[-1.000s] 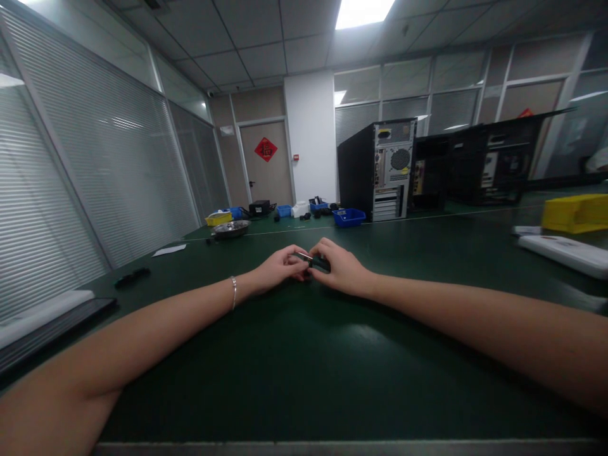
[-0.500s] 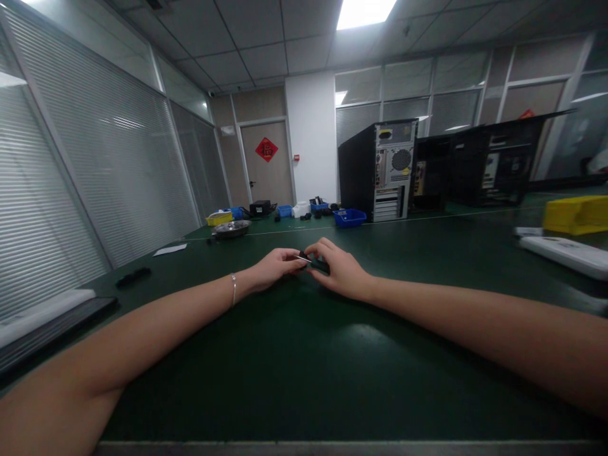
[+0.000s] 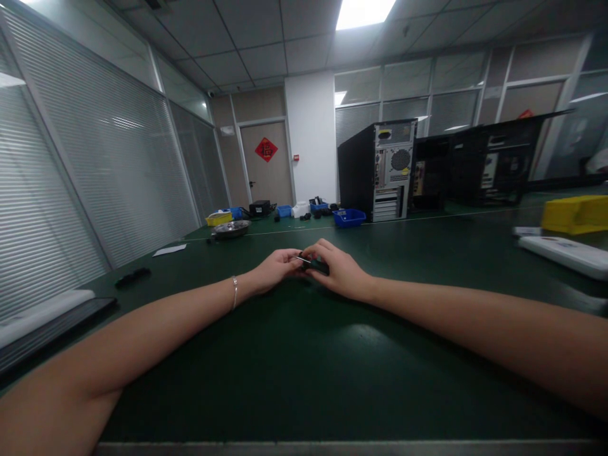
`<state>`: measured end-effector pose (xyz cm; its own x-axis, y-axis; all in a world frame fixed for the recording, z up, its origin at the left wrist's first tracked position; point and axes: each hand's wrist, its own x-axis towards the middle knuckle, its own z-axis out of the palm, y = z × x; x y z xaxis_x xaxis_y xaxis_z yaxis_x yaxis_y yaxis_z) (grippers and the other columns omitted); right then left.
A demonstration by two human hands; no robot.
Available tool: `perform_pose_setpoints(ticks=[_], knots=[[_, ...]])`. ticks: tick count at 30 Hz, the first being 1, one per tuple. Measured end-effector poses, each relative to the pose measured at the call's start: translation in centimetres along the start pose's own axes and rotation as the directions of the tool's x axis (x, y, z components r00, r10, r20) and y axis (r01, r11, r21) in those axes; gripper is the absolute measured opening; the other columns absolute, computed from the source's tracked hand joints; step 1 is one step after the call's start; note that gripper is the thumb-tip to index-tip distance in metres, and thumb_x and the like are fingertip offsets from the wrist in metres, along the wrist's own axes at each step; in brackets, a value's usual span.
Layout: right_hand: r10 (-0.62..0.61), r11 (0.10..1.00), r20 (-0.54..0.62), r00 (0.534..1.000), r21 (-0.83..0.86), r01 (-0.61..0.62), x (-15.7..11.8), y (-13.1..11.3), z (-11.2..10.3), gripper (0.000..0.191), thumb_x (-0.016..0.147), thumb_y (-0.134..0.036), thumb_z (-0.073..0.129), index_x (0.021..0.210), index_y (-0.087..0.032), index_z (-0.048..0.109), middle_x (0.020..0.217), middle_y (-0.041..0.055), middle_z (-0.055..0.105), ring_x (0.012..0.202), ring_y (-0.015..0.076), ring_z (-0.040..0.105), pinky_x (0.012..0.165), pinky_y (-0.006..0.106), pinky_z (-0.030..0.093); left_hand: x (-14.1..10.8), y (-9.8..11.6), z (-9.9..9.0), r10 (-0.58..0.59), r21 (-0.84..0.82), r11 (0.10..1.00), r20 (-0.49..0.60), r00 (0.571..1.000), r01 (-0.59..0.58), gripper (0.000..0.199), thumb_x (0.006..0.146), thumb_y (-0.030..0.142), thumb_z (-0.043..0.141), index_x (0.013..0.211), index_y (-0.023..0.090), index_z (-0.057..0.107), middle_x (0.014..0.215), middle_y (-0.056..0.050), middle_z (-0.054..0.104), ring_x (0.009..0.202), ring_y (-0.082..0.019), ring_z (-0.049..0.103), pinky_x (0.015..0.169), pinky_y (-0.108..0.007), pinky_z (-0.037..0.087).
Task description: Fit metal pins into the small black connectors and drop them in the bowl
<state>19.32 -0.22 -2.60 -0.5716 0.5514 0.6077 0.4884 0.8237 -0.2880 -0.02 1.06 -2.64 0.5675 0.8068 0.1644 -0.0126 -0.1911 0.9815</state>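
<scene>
My right hand (image 3: 341, 271) is closed round the dark handle of a screwdriver (image 3: 320, 266), just above the green tabletop (image 3: 304, 361). The thin metal shaft points left, toward the fingers of my left hand (image 3: 275, 268). Those fingers pinch a small dark part, mostly hidden between the two hands and too small to name. Where the screwdriver's tip meets it I cannot make out. A bracelet (image 3: 234, 292) circles my left wrist.
A blue bin (image 3: 349, 218) and a computer tower (image 3: 375, 171) stand behind my hands, with more open cases to the right. A metal bowl (image 3: 231, 229) lies back left. A keyboard (image 3: 57, 329) sits at the left, a white device (image 3: 565, 254) and yellow bin (image 3: 577, 214) at the right.
Both hands stay in almost the same place. The screwdriver and the small dark part have shifted slightly between the fingers, and the part shows less now.
</scene>
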Motion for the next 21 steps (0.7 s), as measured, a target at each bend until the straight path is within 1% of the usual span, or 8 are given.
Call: perform_pose_setpoints(ticks=[4, 7, 9, 12, 17, 19, 20, 21], knots=[[-0.005, 1.0, -0.007, 1.0, 0.003, 0.005, -0.1, 0.0, 0.0, 0.033, 0.078, -0.019, 0.059, 0.11, -0.023, 0.052, 0.103, 0.0042, 0.049, 0.088, 0.0174, 0.052, 0.074, 0.028, 0.043, 0.7, -0.2, -1.3, 0.107, 0.053, 0.993, -0.106, 0.989, -0.102, 0.021, 0.078, 0.024, 0.058, 0.094, 0.011, 0.058, 0.09, -0.008, 0.061, 0.08, -0.016, 0.058, 0.078, -0.032, 0.045], [-0.005, 1.0, -0.002, 1.0, 0.011, 0.005, -0.1, 0.1, -0.1, 0.032, 0.078, -0.019, 0.059, 0.11, -0.023, 0.052, 0.103, 0.0042, 0.049, 0.088, 0.0173, 0.052, 0.074, 0.028, 0.043, 1.3, 0.1, -3.8, 0.181, 0.071, 0.983, -0.27, 0.946, -0.168, 0.019, 0.079, 0.023, 0.055, 0.093, 0.01, 0.057, 0.089, -0.009, 0.061, 0.079, -0.015, 0.058, 0.075, -0.029, 0.046], [0.002, 1.0, 0.006, 1.0, 0.02, -0.002, -0.1, 0.1, -0.1, 0.032, 0.078, -0.019, 0.059, 0.109, -0.022, 0.053, 0.103, 0.0044, 0.049, 0.088, 0.0173, 0.053, 0.075, 0.029, 0.044, 1.5, 0.4, -6.2, 0.224, 0.103, 0.974, -0.427, 0.876, -0.199, 0.015, 0.08, 0.02, 0.054, 0.09, 0.01, 0.057, 0.086, -0.008, 0.062, 0.077, -0.014, 0.058, 0.074, -0.028, 0.046], [-0.001, 0.999, 0.02, 1.0, 0.034, 0.0, -0.2, 0.1, -0.3, 0.032, 0.079, -0.02, 0.059, 0.11, -0.022, 0.053, 0.104, 0.0046, 0.049, 0.089, 0.0176, 0.053, 0.076, 0.03, 0.044, 1.1, 1.2, -10.7, 0.259, 0.15, 0.965, -0.675, 0.691, -0.216, 0.009, 0.082, 0.015, 0.05, 0.083, 0.009, 0.056, 0.078, -0.006, 0.061, 0.071, -0.012, 0.058, 0.069, -0.025, 0.047], [-0.012, 0.999, 0.056, 0.998, 0.048, 0.01, -0.2, -0.1, -0.5, 0.031, 0.08, -0.02, 0.058, 0.111, -0.023, 0.053, 0.106, 0.0044, 0.05, 0.091, 0.0179, 0.052, 0.076, 0.03, 0.045, -1.8, 2.8, -17.5, 0.273, 0.191, 0.957, -0.845, 0.459, -0.219, 0.015, 0.087, 0.013, 0.038, 0.075, 0.011, 0.046, 0.062, 0.001, 0.052, 0.058, -0.006, 0.05, 0.061, -0.019, 0.041], [-0.018, 0.999, 0.06, 0.998, 0.049, 0.015, -0.2, -0.1, -0.5, 0.03, 0.08, -0.02, 0.058, 0.11, -0.023, 0.053, 0.106, 0.0044, 0.05, 0.091, 0.018, 0.052, 0.076, 0.03, 0.045, -3.3, 3.4, -19.1, 0.269, 0.202, 0.959, -0.874, 0.405, -0.201, 0.022, 0.089, 0.02, 0.037, 0.068, 0.014, 0.042, 0.054, 0.003, 0.046, 0.052, -0.006, 0.045, 0.057, -0.02, 0.039], [-0.022, 0.999, 0.06, 0.998, 0.048, 0.02, -0.2, 0.0, -0.5, 0.029, 0.08, -0.02, 0.057, 0.109, -0.023, 0.054, 0.106, 0.0044, 0.05, 0.091, 0.0179, 0.052, 0.076, 0.03, 0.045, -4.0, 3.6, -19.7, 0.261, 0.202, 0.962, -0.876, 0.404, -0.184, 0.026, 0.089, 0.025, 0.038, 0.064, 0.016, 0.04, 0.05, 0.003, 0.042, 0.05, -0.006, 0.043, 0.055, -0.021, 0.037], [-0.027, 0.999, 0.06, 0.998, 0.046, 0.024, -0.2, 0.0, -0.4, 0.028, 0.08, -0.02, 0.057, 0.108, -0.022, 0.054, 0.106, 0.0043, 0.05, 0.091, 0.0179, 0.052, 0.076, 0.03, 0.045, -4.6, 3.8, -20.1, 0.245, 0.194, 0.968, -0.872, 0.425, -0.16, 0.03, 0.088, 0.03, 0.039, 0.061, 0.017, 0.039, 0.046, 0.004, 0.038, 0.047, -0.007, 0.04, 0.053, -0.022, 0.036]])
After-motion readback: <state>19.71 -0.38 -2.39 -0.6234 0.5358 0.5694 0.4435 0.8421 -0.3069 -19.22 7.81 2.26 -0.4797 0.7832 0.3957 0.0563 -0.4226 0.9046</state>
